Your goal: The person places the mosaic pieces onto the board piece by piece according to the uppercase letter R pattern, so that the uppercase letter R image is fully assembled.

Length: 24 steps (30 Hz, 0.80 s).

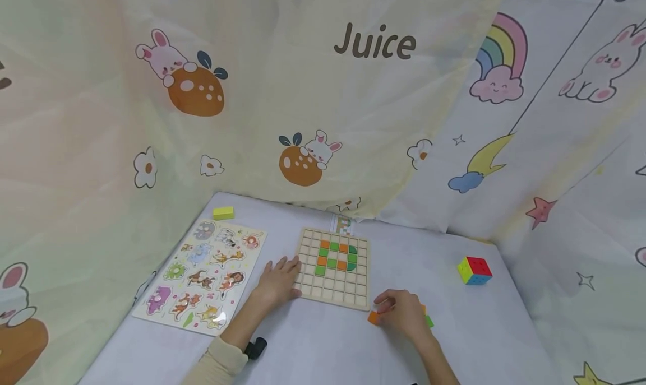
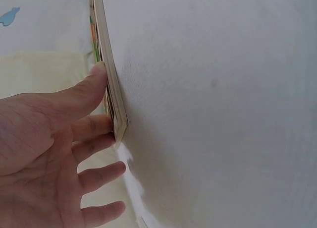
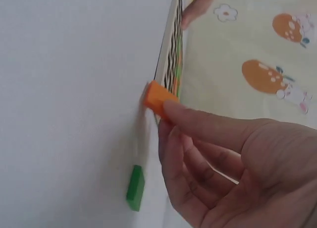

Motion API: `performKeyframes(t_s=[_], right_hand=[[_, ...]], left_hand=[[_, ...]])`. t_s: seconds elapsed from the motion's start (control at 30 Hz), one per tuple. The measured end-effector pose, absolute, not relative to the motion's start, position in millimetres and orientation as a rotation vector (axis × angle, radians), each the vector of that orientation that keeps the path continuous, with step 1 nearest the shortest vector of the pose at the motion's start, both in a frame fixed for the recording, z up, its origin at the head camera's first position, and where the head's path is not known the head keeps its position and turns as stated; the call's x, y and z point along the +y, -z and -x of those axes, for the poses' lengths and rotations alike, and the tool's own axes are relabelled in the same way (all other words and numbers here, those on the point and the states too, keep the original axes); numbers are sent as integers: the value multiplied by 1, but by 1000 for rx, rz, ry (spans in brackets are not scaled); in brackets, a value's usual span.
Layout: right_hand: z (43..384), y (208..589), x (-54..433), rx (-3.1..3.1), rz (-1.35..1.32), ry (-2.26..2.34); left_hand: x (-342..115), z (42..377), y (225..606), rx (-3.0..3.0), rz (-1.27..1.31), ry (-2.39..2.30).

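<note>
A wooden grid board (image 1: 338, 288) lies mid-table, with orange and green tiles (image 1: 333, 246) forming a letter-like shape in its upper part. My left hand (image 1: 276, 284) rests at the board's left edge; in the left wrist view the thumb and some fingers touch that edge. Near the board's lower right corner, my right hand (image 1: 401, 312) pinches an orange square tile (image 3: 157, 98) between thumb and fingers. A green tile (image 3: 135, 188) lies on the table close by. Another orange tile (image 1: 424, 308) is partly hidden behind the right hand.
An animal puzzle board (image 1: 171, 324) lies to the left, with a yellow block (image 1: 224, 213) behind it. A puzzle cube (image 1: 474, 270) sits at the right. Behind the grid board is a small pattern card (image 1: 343, 225). A black object (image 1: 256, 348) lies by the left forearm.
</note>
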State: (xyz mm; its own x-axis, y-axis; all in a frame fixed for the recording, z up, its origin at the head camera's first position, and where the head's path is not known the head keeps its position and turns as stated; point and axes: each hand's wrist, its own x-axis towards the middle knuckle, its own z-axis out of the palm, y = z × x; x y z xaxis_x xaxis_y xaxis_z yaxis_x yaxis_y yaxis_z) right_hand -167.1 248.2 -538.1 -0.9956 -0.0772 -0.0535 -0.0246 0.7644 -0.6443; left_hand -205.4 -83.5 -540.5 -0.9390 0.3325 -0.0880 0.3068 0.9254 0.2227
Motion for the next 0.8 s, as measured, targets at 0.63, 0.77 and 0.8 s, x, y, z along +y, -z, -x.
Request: performKeyframes(t_s=[0.63, 0.77, 0.8], right_hand=[[220, 532, 246, 2709, 19, 1412], [230, 530, 234, 2654, 26, 1485], [232, 530, 230, 2643, 30, 1495]], left_hand=[[-84, 204, 539, 2960, -498, -335], [-84, 205, 539, 2966, -501, -319], [-84, 205, 539, 2968, -503, -315]])
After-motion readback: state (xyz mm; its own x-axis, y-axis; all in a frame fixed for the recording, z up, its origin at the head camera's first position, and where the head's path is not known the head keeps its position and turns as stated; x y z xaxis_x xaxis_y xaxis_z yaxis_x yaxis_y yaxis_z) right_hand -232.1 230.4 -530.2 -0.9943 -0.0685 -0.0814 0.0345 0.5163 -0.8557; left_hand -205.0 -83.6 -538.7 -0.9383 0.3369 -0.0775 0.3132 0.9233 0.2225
